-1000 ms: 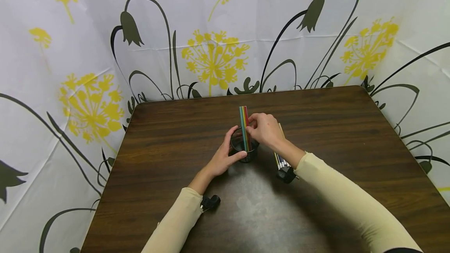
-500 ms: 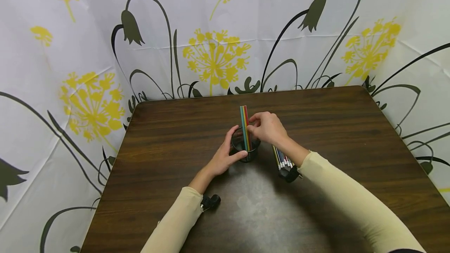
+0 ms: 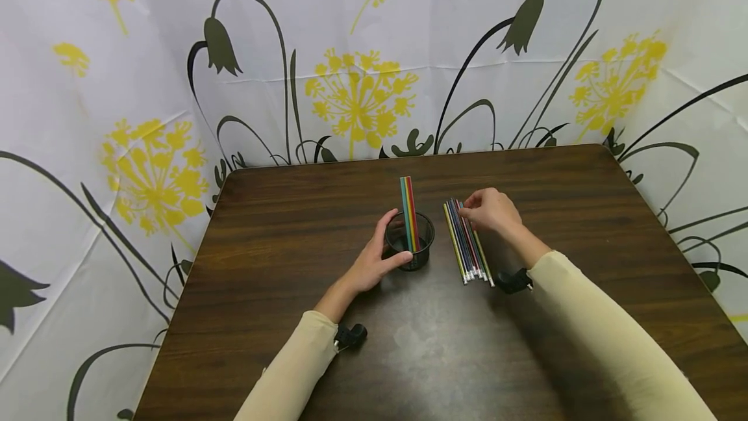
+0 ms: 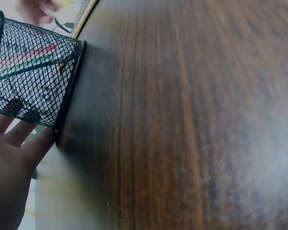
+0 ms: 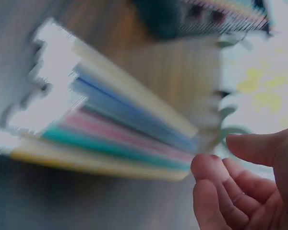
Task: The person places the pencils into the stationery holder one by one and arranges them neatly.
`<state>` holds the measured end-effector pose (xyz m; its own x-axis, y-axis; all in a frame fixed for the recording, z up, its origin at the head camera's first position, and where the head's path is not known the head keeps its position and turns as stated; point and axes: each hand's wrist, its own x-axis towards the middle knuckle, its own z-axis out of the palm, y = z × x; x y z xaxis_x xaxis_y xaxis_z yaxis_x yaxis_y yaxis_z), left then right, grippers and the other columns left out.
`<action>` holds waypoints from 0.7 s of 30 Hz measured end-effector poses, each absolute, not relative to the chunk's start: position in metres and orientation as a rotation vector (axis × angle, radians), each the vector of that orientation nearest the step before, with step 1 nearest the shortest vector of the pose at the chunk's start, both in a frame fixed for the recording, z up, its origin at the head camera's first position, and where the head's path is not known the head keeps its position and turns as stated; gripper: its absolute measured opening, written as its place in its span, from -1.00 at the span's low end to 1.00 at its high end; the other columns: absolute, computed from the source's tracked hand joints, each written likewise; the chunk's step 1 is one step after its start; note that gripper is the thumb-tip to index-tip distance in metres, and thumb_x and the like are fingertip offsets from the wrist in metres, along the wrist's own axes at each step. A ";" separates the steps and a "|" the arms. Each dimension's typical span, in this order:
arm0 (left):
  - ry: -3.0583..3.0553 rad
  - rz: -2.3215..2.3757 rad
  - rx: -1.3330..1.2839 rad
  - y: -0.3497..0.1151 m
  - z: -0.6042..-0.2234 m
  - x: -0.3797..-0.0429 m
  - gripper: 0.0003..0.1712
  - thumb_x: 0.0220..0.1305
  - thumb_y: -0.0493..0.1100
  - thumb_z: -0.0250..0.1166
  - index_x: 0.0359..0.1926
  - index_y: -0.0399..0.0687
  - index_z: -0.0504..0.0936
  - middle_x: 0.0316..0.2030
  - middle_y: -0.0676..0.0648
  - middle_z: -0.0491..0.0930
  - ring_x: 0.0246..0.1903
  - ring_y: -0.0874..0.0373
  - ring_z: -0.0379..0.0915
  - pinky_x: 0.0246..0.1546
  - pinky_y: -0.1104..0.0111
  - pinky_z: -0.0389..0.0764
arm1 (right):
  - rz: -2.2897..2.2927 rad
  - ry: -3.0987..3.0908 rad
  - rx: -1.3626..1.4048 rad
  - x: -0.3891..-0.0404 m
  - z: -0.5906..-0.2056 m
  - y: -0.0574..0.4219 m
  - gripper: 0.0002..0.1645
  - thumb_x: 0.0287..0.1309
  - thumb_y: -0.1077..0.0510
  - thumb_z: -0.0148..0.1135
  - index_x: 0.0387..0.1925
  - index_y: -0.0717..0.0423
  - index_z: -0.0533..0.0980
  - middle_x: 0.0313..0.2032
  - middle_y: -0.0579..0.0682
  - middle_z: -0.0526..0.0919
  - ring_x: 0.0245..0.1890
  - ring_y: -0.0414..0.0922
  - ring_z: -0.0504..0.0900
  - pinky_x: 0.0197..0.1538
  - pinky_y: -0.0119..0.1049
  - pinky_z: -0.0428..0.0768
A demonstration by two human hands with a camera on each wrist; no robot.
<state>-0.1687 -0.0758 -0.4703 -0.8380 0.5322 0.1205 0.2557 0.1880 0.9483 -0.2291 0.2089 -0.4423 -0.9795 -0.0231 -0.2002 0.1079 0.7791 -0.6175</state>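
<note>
A black mesh pencil cup (image 3: 427, 240) stands on the brown table, and my left hand (image 3: 373, 257) curves thumb and fingers around its near left side. Several coloured pencils (image 3: 408, 210), blue, yellow and red among them, lean upright inside it. In the left wrist view, fingers touch the mesh wall of the cup (image 4: 36, 72) close to its base. To the right lies a row of pencils (image 3: 465, 242), their eraser ends toward me. My right hand (image 3: 493, 208) is at their far ends. The right wrist view shows its thumb apart from the fingers, fingertips right at the pencils (image 5: 120, 120).
The brown wooden table (image 3: 292, 232) reaches back to a white curtain (image 3: 374, 12) printed with yellow and grey flowers. A strip of table separates the cup from the row of pencils. Black wrist cameras (image 3: 351, 336) hang beneath both forearms.
My right hand has let go of the pencils in the cup and moved right to the far ends of the row on the table. My left hand has stayed at the cup.
</note>
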 end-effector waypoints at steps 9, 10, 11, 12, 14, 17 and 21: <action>2.211 1.701 0.772 -0.074 -0.472 -0.169 -0.04 0.34 -0.23 0.25 0.53 0.00 -0.18 0.39 -0.42 0.10 0.36 -0.31 0.07 0.29 -0.16 0.16 | -1.130 2.595 0.072 -0.228 -0.481 0.250 -0.64 0.18 0.00 0.38 -0.21 0.24 0.60 -0.41 0.05 0.71 -0.51 -0.13 0.67 -0.45 -0.24 0.64; 2.211 1.701 0.771 -0.074 -0.472 -0.169 -0.04 0.35 -0.23 0.25 0.54 0.00 -0.18 0.39 -0.41 0.10 0.36 -0.30 0.07 0.30 -0.16 0.16 | -1.137 2.586 0.071 -0.227 -0.483 0.251 -0.64 0.17 0.00 0.39 -0.21 0.24 0.60 -0.40 0.05 0.71 -0.51 -0.13 0.67 -0.45 -0.24 0.64; 2.213 1.698 0.771 -0.074 -0.472 -0.169 -0.04 0.35 -0.23 0.25 0.54 0.00 -0.18 0.39 -0.40 0.10 0.36 -0.30 0.07 0.30 -0.16 0.16 | -1.140 2.581 0.067 -0.227 -0.484 0.251 -0.64 0.16 0.01 0.40 -0.21 0.24 0.60 -0.40 0.06 0.71 -0.50 -0.13 0.67 -0.45 -0.24 0.64; 2.211 1.697 0.770 -0.074 -0.471 -0.169 -0.04 0.35 -0.23 0.25 0.54 0.00 -0.18 0.39 -0.40 0.10 0.36 -0.30 0.07 0.30 -0.16 0.16 | -1.145 2.575 0.068 -0.227 -0.485 0.252 -0.65 0.16 0.03 0.40 -0.21 0.25 0.59 -0.39 0.07 0.71 -0.50 -0.12 0.67 -0.44 -0.23 0.65; 2.212 1.691 0.766 -0.075 -0.470 -0.169 -0.04 0.35 -0.23 0.25 0.54 0.00 -0.18 0.39 -0.40 0.10 0.36 -0.30 0.07 0.30 -0.15 0.17 | -1.141 2.580 0.069 -0.226 -0.485 0.252 -0.68 0.16 0.05 0.40 -0.21 0.24 0.60 -0.38 0.07 0.71 -0.50 -0.12 0.68 -0.45 -0.24 0.65; 2.216 1.677 0.757 -0.075 -0.469 -0.169 -0.04 0.36 -0.22 0.24 0.54 0.01 -0.19 0.39 -0.41 0.09 0.36 -0.30 0.07 0.30 -0.14 0.17 | -1.069 2.604 0.054 -0.225 -0.482 0.248 -0.71 0.16 0.07 0.39 -0.22 0.22 0.60 -0.42 0.05 0.71 -0.52 -0.12 0.67 -0.46 -0.25 0.64; 2.227 1.663 0.742 -0.076 -0.468 -0.168 -0.04 0.36 -0.22 0.24 0.54 0.01 -0.20 0.39 -0.41 0.09 0.36 -0.30 0.07 0.30 -0.13 0.18 | -0.877 2.672 0.035 -0.222 -0.473 0.240 -0.76 0.16 0.06 0.34 -0.24 0.14 0.59 -0.55 -0.03 0.68 -0.59 -0.14 0.64 -0.49 -0.24 0.60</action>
